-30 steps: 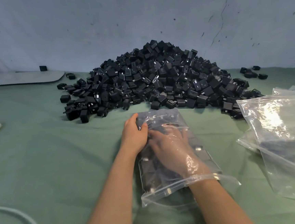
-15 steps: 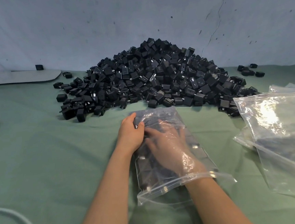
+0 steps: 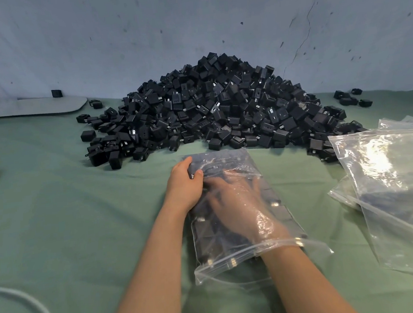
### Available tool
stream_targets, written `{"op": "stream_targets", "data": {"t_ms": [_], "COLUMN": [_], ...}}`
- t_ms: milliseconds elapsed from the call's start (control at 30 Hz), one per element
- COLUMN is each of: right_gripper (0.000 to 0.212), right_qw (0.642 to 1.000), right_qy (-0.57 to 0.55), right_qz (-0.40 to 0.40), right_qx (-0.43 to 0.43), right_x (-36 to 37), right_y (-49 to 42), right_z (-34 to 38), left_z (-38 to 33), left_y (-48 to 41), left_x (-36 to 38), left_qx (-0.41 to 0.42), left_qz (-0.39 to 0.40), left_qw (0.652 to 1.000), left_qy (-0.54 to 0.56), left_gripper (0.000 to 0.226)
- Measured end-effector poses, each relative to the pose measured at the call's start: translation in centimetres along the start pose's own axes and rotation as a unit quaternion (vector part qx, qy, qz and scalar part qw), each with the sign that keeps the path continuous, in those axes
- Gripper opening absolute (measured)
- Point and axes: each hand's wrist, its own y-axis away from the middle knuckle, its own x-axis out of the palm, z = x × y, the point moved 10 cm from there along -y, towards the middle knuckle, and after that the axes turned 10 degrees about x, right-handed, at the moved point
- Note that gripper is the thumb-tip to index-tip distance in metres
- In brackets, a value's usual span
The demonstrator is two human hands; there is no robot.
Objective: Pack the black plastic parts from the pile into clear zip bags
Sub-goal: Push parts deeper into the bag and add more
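Starting nearest, at lower centre: reaching through the open mouth of the clear zip bag (image 3: 225, 158) with the right hand (image 3: 232, 204), fingers spread and fairly straight under the film, pressing flat on the black plastic parts (image 3: 207, 238) already inside, gripping none of them. Risking, on drawing that hand back out, dragging a part or two through the unsealed mouth, or snagging the zip strip on the wrist and tipping the bag. Pinching the bag's far left corner with the left hand (image 3: 184, 187), thumb on top and fingers curled round the edge, so steadying one corner only. Probably inviting the slick film to slide on the green worktop (image 3: 68, 218) on any slackening of that grip. Possibly trapping a metal prong in the seal line and blocking the zip, or poking through the thin film under hard pressing. Lying at right, near the bag but apart from it: spare clear bags (image 3: 389, 177), loose and glossy, liable to being swept aside by a forearm. Waiting further up, at upper centre against the wall: the pile (image 3: 221, 105), its near edge just beyond the bag's far end, looking steep enough to be slumping forward on scooping from the bottom. Straying at upper right: a few loose parts (image 3: 350, 97), at risk of being overlooked.
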Motion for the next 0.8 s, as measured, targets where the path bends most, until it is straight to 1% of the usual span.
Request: {"op": "stream_targets", "data": {"t_ms": [400, 600, 633, 733, 800], "right_gripper": [0.038, 0.037, 0.035, 0.035, 0.035], "right_qw": [1.000, 1.000, 1.000, 0.999, 0.999], "right_qy": [-0.024, -0.025, -0.027, -0.034, -0.033], "right_qz": [0.001, -0.002, -0.006, -0.014, -0.016], "right_qx": [-0.005, 0.000, -0.002, -0.008, -0.010], "right_x": [0.10, 0.18, 0.09, -0.22, -0.29], "right_y": [-0.13, -0.13, -0.09, 0.06, 0.14], "right_z": [-0.10, -0.12, -0.07, 0.11, 0.12], "left_z": [-0.06, 0.09, 0.15, 0.12, -0.01], "left_y": [0.11, 0.32, 0.35, 0.51, 0.58], "left_x": [0.02, -0.05, -0.06, -0.17, -0.26], "left_qx": [-0.004, -0.014, -0.017, -0.021, -0.022], "left_qz": [0.002, -0.005, -0.006, -0.015, -0.017], "left_qw": [1.000, 0.999, 0.999, 0.997, 0.996], "left_qy": [0.012, 0.038, 0.050, 0.076, 0.084], "left_gripper": [0.051, 0.052, 0.049, 0.030, 0.029]}}
